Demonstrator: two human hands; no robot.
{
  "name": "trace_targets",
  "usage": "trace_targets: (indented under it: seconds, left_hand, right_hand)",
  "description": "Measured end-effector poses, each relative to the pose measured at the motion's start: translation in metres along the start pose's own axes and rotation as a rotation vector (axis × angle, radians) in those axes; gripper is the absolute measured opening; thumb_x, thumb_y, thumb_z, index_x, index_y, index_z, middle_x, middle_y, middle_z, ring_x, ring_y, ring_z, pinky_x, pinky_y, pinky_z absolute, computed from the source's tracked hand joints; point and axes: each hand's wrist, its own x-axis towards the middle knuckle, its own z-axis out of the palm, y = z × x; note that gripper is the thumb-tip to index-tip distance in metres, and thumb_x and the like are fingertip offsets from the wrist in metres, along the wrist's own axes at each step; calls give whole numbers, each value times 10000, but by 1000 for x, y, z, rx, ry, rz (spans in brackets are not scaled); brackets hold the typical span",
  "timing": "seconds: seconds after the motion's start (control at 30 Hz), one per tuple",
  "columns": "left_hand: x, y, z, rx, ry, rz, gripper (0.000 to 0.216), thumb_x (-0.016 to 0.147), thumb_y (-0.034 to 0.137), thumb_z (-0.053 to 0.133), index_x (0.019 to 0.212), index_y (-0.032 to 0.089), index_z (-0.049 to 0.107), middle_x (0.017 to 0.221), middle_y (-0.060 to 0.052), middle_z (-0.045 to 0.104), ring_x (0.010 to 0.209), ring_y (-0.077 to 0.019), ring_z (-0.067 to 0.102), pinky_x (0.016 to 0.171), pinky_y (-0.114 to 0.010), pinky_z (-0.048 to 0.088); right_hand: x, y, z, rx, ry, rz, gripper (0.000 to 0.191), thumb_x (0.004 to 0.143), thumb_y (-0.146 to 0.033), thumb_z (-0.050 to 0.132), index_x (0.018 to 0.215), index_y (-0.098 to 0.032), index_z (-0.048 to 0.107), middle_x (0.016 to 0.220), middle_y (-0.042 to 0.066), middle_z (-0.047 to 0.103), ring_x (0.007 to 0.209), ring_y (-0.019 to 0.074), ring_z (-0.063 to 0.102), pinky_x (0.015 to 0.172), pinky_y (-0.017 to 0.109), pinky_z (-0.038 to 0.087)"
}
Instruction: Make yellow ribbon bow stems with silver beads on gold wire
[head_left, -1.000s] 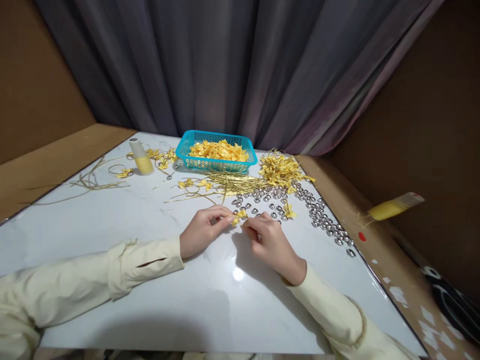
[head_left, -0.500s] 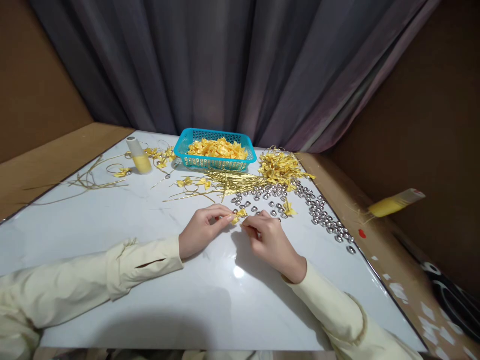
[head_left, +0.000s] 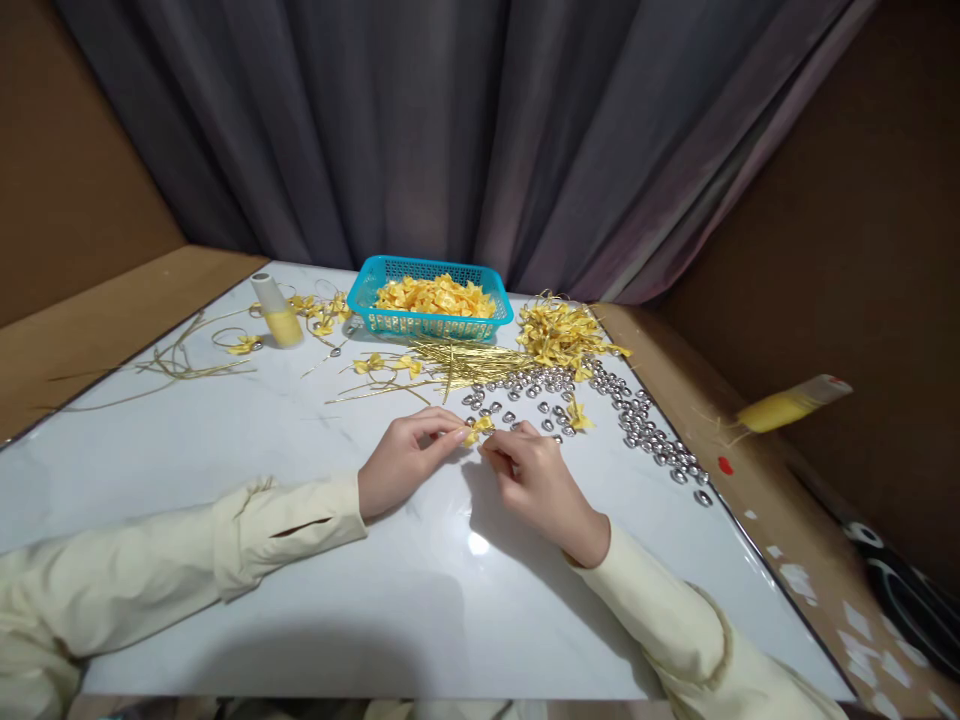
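Note:
Between finger and thumb my left hand (head_left: 409, 455) pinches a small yellow ribbon bow (head_left: 478, 430) just above the table. Close on its right, my right hand (head_left: 536, 475) is closed in a pinch at the bow's lower right. What lies in its fingertips is too small to make out. Silver heart-shaped beads (head_left: 546, 380) are scattered beyond my hands, with another yellow bow (head_left: 577, 415) among them. Behind them lies a bundle of gold twist ties (head_left: 472, 365).
A blue basket (head_left: 430, 326) of yellow bows stands at the back. Finished-looking bows with ties form a pile (head_left: 562, 335) at its right. A yellow-and-white bottle (head_left: 279, 312) stands left. Another bottle (head_left: 795, 403) lies right, near black-handled scissors (head_left: 900, 590) and paper scraps (head_left: 797, 582).
My right hand has shifted very slightly left along the bow's lower edge. My left hand keeps its hold on the bow, nearly still.

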Motion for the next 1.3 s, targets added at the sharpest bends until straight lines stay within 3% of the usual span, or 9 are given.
trace_targets:
  seconds: [0.43,0.53,0.83,1.3]
  left_hand:
    - [1,7,4,-108,40,-159,185,781,292,594,713,142,678,820,-65,660,826,-188,582,765,-294,459]
    - [2,8,5,-163,28,-216,191,778,299,601,732,135,686,811,-60,664,821,-186,586,769,-290,459]
    - [2,11,4,-155,58,-204,154,768,271,608,734,143,686,822,-58,667,832,-188,584,789,-298,459]
    - [1,10,4,-221,43,-223,167,774,283,617,745,145,707,835,-53,670,847,-186,581,810,-293,444]
  right_hand:
    - [-1,-1,6,11,58,-3,210,687,-11,397,593,-199,400,476,-46,373,492,125,366,567,232,295]
    - [-1,-2,8,-16,80,-52,216,686,-8,377,597,-204,364,485,-49,352,483,122,326,565,236,283]
    - [-1,2,9,-100,64,-205,217,679,-1,351,628,-211,338,521,-49,333,485,125,282,595,268,268]
    - [1,-5,3,63,73,38,225,788,-93,430,592,-201,406,469,-49,373,471,115,369,551,233,303]
